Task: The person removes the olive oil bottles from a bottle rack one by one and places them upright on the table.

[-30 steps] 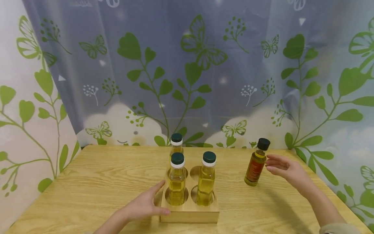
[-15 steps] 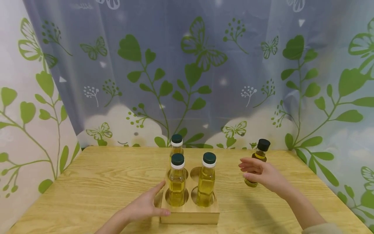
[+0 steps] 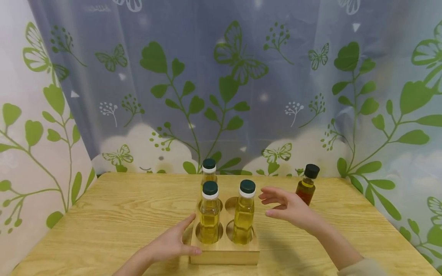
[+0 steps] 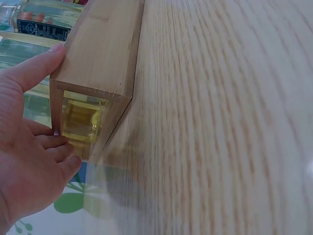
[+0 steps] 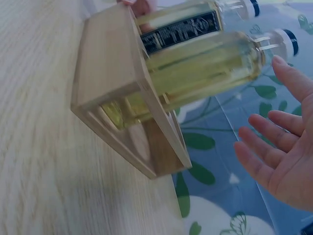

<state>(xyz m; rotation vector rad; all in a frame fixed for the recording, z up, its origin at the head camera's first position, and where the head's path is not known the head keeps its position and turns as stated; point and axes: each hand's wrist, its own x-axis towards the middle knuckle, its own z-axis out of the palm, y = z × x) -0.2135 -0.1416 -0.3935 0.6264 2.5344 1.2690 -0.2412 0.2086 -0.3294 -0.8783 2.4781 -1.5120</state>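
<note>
A light wooden bottle rack (image 3: 224,257) with round holes stands on the table, holding three bottles of yellow oil with dark green caps: a front left bottle (image 3: 209,222), a front right bottle (image 3: 243,220) and a back left bottle (image 3: 208,177). No bottle stands in its back right hole (image 3: 231,205). My left hand (image 3: 169,241) grips the rack's left side, thumb at the front and fingers along the side. Just right of the front right bottle, my right hand (image 3: 290,210) hovers with relaxed fingers and nothing in it. Behind it is a black-capped bottle (image 3: 305,189), partly hidden.
The wood-grain table (image 3: 131,207) extends around the rack. A curtain (image 3: 193,88) printed with green leaves and butterflies hangs along its back edge, with similar patterned sheets at both sides.
My right hand has moved left from beside the black-capped bottle, passing in front of it, to near the rack. The left hand, rack and bottles have stayed put.
</note>
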